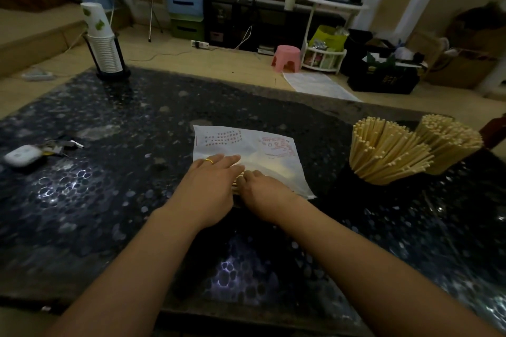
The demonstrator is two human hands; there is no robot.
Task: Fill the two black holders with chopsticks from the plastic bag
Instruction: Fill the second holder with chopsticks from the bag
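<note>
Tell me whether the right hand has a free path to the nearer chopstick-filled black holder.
Probably yes: the right hand rests on the white plastic bag, and only bare dark table separates it from the holder.

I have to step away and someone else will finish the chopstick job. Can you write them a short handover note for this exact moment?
Left hand: lies flat on the plastic bag, fingers straight, pressing it to the table.
Right hand: at the bag's near opening, fingers curled at the ends of the chopsticks showing there; the grip itself is hidden.
Two black holders, at the right of the table, are both packed with chopsticks, fanned upright.
Done: both holders look nearly full.
Left: draw out the few chopsticks that the bag may hold and add them; how many remain cannot be told.
</note>
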